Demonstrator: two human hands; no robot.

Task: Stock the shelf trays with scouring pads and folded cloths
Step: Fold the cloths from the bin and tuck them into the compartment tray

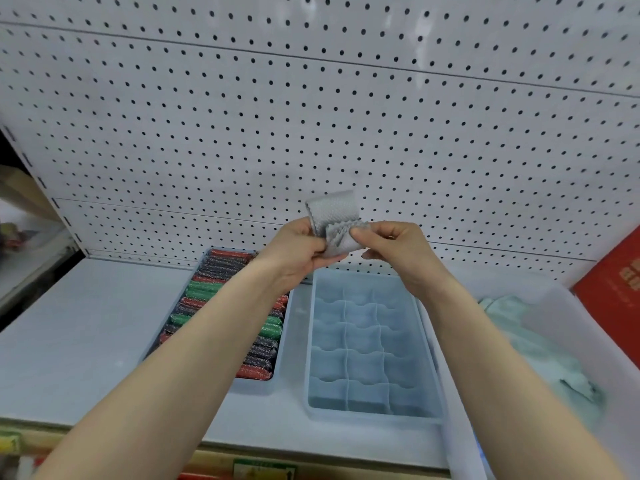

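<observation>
A grey textured cloth [334, 216] is held up in front of the pegboard, folded over at its top. My left hand [298, 251] grips its lower left part and my right hand [394, 252] pinches its lower right edge. Below them on the shelf sits a pale blue divided tray [429, 355] with several bare compartments. To its left a second tray [284, 344] is packed with red, green and dark scouring pads [266, 332]; my left forearm hides part of that tray.
A white bin [554, 306] at the right holds pale green cloths [540, 344]. A red box [616, 285] stands at the far right. The white pegboard [311, 116] backs the shelf [86, 323], whose front edge carries price labels.
</observation>
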